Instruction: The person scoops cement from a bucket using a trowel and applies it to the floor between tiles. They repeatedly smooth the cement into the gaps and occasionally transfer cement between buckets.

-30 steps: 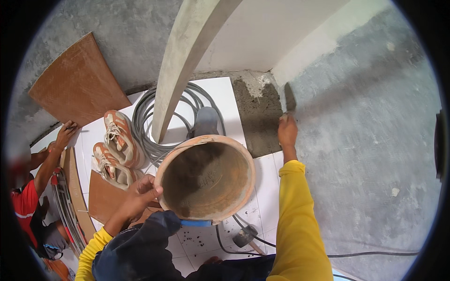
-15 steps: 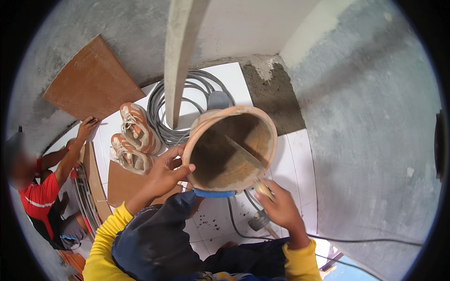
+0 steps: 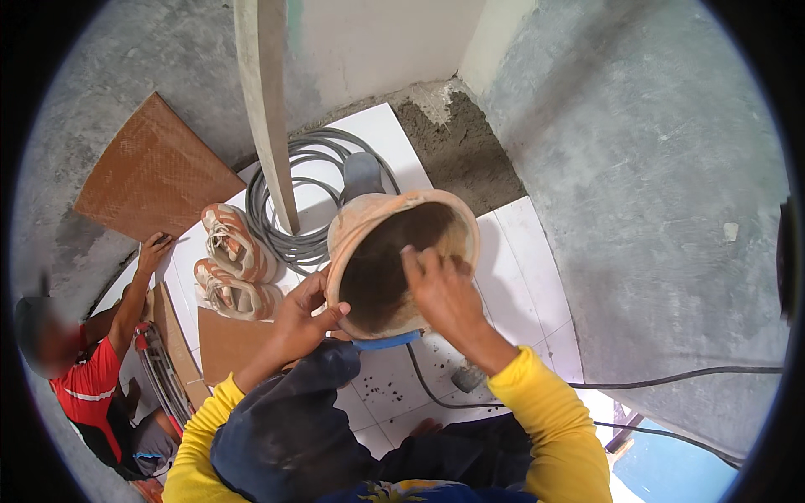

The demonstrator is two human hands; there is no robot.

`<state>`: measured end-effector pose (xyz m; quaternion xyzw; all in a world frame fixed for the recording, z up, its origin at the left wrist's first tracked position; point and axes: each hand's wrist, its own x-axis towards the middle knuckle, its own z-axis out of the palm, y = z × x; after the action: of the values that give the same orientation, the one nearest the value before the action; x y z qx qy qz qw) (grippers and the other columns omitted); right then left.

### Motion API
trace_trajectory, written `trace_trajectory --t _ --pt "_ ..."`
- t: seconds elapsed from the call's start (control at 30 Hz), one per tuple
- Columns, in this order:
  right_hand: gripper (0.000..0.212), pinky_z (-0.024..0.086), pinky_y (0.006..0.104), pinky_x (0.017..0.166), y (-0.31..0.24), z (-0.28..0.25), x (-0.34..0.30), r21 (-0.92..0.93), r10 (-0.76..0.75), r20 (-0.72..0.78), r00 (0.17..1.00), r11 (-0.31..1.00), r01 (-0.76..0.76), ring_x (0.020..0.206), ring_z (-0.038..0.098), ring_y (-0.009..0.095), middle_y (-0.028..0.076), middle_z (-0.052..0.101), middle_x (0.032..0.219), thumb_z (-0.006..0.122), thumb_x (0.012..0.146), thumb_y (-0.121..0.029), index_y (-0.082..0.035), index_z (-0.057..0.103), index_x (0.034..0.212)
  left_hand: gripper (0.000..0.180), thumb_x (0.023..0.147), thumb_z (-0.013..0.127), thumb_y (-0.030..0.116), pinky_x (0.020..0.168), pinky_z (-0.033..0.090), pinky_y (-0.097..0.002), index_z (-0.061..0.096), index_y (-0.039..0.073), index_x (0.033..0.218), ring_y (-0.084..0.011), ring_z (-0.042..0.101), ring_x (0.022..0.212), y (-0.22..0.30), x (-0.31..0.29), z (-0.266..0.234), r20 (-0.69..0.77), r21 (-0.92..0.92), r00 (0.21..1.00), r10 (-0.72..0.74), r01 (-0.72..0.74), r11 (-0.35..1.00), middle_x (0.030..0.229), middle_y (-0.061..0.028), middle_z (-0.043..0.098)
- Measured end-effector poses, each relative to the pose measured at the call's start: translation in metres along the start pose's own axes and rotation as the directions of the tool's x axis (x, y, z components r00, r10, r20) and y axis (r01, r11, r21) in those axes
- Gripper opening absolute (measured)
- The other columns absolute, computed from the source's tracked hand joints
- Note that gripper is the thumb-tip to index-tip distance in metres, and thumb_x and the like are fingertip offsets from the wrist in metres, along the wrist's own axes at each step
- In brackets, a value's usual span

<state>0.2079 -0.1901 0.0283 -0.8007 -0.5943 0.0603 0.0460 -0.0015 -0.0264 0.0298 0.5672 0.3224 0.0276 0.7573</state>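
A mortar-crusted bucket (image 3: 432,199) is tipped with its mouth toward me. My left hand (image 3: 312,312) grips its left rim, thumb on the outer edge and fingers behind. Inside the mouth, my right hand (image 3: 444,289) is curled with the thumb pointing up. It is closed round the trowel seen earlier, whose blade and handle are now hidden by my hand and the dark interior. A blue edge (image 3: 387,341) shows just under the bucket. Behind it stands a grey rounded object (image 3: 360,172).
Coiled grey cable (image 3: 306,243), a leaning post (image 3: 267,109) and sneakers (image 3: 231,243) lie beyond the bucket. Wet mortar (image 3: 461,151) fills the far corner. A mallet-like tool (image 3: 468,377) and crumbs lie on white tiles. At left, a co-worker (image 3: 88,377) touches a brown board (image 3: 155,172).
My right hand has moved up and left, from beside the bucket's lower right rim into its mouth, and the trowel has gone from sight. My left hand keeps its grip.
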Motion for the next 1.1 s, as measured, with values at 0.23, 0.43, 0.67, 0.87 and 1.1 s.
trace_trajectory --t 0.23,0.43,0.67,0.87,1.1 --pt "0.044 0.058 0.0501 0.079 -0.016 0.031 -0.045 0.215 0.274 0.391 0.879 0.901 -0.376 0.09 0.065 0.048 0.032 0.06 0.121 0.055 0.094 -0.002 0.006 0.055 0.138 0.025 0.098 0.07 0.004 0.088 0.064 -0.0346 0.056 -0.002 0.118 -0.0175 0.062 0.114 -0.008 0.002 -0.01 -0.049 0.018 0.999 0.014 -0.013 1.0 0.119 -0.0074 0.064" --pt "0.044 0.057 0.0528 0.077 -0.005 -0.003 -0.009 0.307 0.217 0.027 0.976 0.927 -0.215 0.092 0.068 0.048 0.031 0.06 0.122 0.059 0.095 -0.01 0.008 0.055 0.136 0.022 0.098 0.071 0.005 0.101 0.052 -0.0321 0.059 -0.002 0.114 -0.0152 0.061 0.115 -0.01 0.017 -0.011 0.033 0.175 0.995 0.09 -0.094 0.98 0.122 -0.0073 0.063" --pt "0.038 0.057 0.0545 0.075 -0.014 0.004 -0.037 0.243 0.142 0.394 0.908 0.937 -0.252 0.088 0.07 0.047 0.029 0.061 0.123 0.058 0.1 -0.016 0.008 0.056 0.129 0.049 0.097 0.072 0.008 0.117 0.041 -0.0377 0.056 0.0 0.143 -0.0277 0.049 0.144 -0.026 0.001 -0.026 0.023 0.122 0.991 0.128 -0.13 0.984 0.157 -0.0158 0.049" --pt "0.045 0.057 0.0563 0.075 0.001 0.036 -0.043 0.15 0.287 0.28 0.916 0.93 -0.337 0.087 0.069 0.048 0.031 0.066 0.108 0.057 0.101 -0.017 0.006 0.049 0.139 0.056 0.094 0.077 0.018 0.099 0.054 -0.038 0.055 0.004 0.144 -0.0329 0.053 0.14 -0.003 0.005 -0.008 0.092 0.389 0.989 0.118 -0.145 0.91 0.161 -0.0274 0.04" --pt "0.037 0.052 0.0367 0.052 -0.038 0.01 -0.033 0.63 0.134 0.671 0.729 0.415 -0.656 0.056 0.063 0.024 0.017 0.064 0.083 0.054 0.108 -0.029 -0.001 0.062 0.131 0.033 0.095 0.077 0.019 0.097 0.052 -0.0375 0.061 0.001 0.117 -0.033 0.056 0.138 -0.013 -0.007 -0.017 0.255 0.373 0.948 0.191 -0.278 0.885 0.159 -0.0311 0.042"
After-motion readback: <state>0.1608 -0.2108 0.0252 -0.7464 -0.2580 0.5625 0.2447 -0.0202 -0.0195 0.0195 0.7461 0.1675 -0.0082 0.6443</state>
